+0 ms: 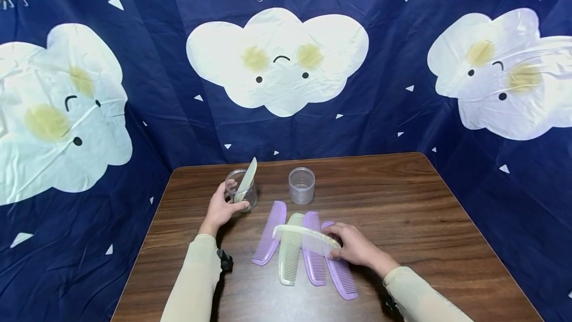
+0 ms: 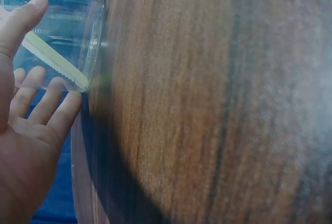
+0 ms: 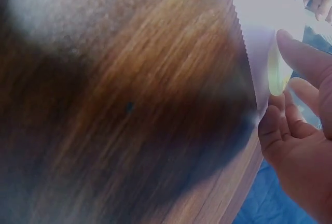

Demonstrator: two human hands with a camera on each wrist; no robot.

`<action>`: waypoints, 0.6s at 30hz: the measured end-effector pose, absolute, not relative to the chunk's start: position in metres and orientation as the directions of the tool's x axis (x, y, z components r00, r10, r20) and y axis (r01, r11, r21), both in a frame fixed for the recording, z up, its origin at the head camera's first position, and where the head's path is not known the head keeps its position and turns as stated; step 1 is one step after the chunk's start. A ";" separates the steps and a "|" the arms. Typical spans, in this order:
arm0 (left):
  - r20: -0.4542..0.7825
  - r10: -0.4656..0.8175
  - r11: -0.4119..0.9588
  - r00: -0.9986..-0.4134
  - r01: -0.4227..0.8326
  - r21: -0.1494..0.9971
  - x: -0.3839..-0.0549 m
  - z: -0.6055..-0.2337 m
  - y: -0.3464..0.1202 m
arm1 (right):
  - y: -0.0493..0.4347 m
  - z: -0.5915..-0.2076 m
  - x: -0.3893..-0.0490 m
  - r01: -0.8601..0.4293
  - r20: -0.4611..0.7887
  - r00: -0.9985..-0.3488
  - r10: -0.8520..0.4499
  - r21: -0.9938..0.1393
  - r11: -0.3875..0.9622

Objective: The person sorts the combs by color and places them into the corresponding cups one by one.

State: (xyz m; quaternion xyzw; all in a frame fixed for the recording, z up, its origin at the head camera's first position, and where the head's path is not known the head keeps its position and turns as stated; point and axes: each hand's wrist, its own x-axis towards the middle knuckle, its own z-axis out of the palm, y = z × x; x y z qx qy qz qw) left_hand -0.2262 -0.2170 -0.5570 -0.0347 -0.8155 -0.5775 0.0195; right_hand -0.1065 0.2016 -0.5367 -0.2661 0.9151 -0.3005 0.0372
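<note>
My left hand (image 1: 220,208) grips a clear plastic jar (image 1: 251,201) near the table's back left, thumb on one side and fingers round the other. A pale green comb (image 1: 247,179) leans in that jar, its upper end above the rim. My right hand (image 1: 355,246) pinches one end of another pale green comb (image 1: 308,234), which lies across the other combs. Below it are a wide light green comb (image 1: 290,257) and three purple combs: one at left (image 1: 270,232), one in the middle (image 1: 316,267), one at right (image 1: 343,280), its top partly hidden by my right hand.
A second clear jar (image 1: 302,194) stands upright behind the combs, right of the held one. The brown wooden table (image 1: 402,202) reaches back to a dark blue cloth (image 1: 277,138) printed with clouds.
</note>
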 end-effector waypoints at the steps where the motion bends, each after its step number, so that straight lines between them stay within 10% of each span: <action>1: 0.072 0.036 0.330 -0.997 0.080 0.941 -0.226 -0.557 -0.217 | 0.202 -0.536 -0.107 -0.466 0.094 -0.855 -0.509 -0.568 0.678; 18: 0.078 0.048 0.335 -0.996 0.090 0.938 -0.227 -0.555 -0.218 | 0.201 -0.532 -0.111 -0.485 0.114 -0.851 -0.512 -0.543 0.685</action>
